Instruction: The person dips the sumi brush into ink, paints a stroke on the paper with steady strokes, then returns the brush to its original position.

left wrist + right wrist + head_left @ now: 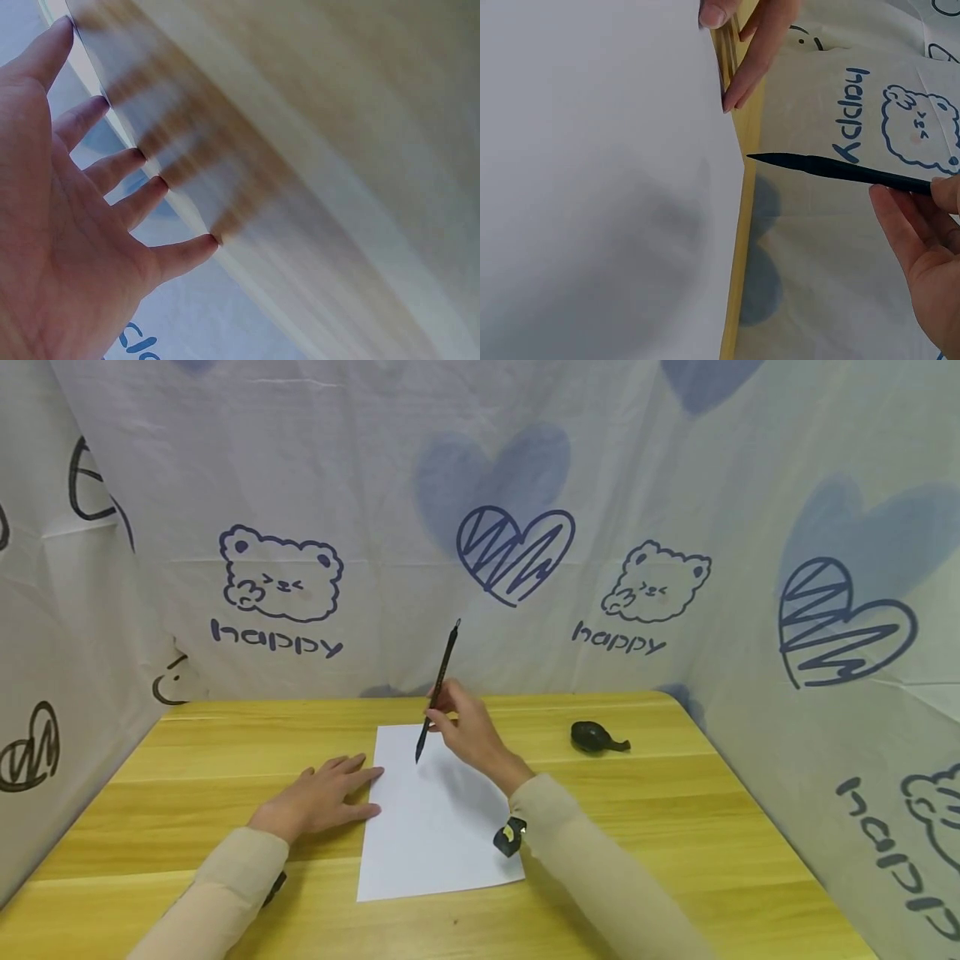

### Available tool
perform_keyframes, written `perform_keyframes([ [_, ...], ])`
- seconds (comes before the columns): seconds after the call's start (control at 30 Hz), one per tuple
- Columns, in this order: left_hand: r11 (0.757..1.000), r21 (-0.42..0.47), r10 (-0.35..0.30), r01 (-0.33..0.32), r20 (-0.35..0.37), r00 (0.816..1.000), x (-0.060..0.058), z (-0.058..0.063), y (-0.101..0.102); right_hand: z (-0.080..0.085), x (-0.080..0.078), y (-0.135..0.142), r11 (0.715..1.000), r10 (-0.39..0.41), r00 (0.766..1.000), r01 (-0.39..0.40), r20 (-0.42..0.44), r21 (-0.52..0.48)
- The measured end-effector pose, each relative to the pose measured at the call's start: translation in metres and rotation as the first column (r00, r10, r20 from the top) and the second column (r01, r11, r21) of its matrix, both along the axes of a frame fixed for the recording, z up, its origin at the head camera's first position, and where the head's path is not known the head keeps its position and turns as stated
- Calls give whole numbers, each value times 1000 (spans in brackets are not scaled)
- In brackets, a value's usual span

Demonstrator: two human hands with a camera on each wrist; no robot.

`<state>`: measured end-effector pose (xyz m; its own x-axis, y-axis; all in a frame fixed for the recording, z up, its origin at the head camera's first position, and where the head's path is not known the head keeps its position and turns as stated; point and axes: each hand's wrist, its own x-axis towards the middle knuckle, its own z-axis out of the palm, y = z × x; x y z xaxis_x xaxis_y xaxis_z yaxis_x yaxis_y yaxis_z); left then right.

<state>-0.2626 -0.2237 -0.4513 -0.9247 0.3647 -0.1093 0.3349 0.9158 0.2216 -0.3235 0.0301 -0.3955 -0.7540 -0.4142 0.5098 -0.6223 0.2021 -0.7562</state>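
A black writing brush (442,675), its dark tip pointing down over the upper part of a white paper sheet (427,852), is pinched in my right hand (467,727). In the right wrist view the brush (832,166) lies between thumb and fingers of that hand (930,262), tip apart from the sheet (600,90). My left hand (322,800) rests with fingers spread at the sheet's left edge, thumb and index fingertips on the paper. The left wrist view shows its fingertips (157,182) touching down on the surface.
A small black teardrop-shaped object (594,737) with a narrow spout lies on the wooden table (645,827), right of the paper. Pale cloth (390,585) printed with hearts, bears and "happy" hangs behind and at both sides of the table.
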Motion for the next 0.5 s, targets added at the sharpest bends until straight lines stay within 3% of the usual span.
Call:
perform_keyframes([
  [0.5, 1000, 0, 1, -1, 1, 1000, 0, 1, 1, -10, 4, -14, 1000, 31, 999, -31, 43, -3],
])
